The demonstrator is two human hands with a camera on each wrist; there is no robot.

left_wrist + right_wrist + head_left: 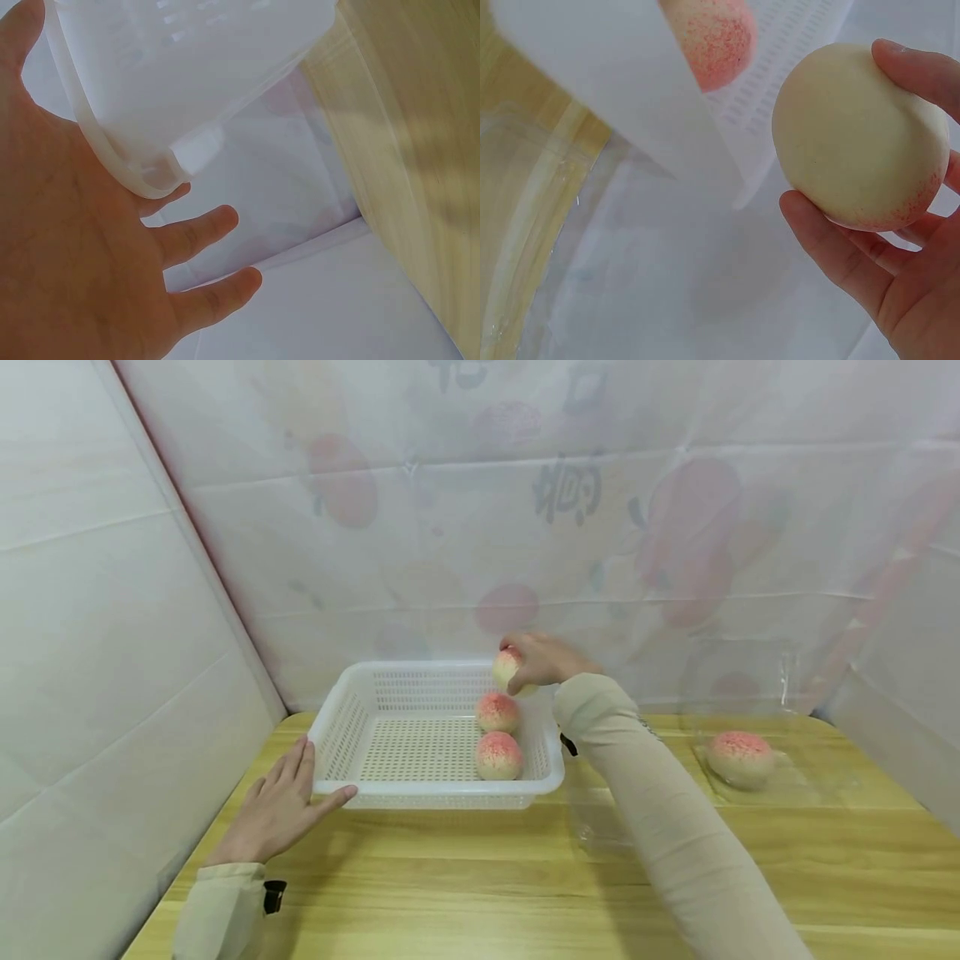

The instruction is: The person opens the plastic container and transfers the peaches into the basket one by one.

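Left hand [281,806] lies flat-fingered against the basket [352,793] rim, steadying it, while right hand [543,660] grips a peach bun [506,668] over its back corner.

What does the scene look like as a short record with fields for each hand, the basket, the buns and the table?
right hand: right hand grips a pink-topped peach-shaped bun above the far right corner of the basket
left hand: left hand rests open-fingered on the near left corner of the basket
basket: white perforated plastic basket on a pale wooden table
buns in basket: two
elsewhere: one bun in a clear plastic tray, right side
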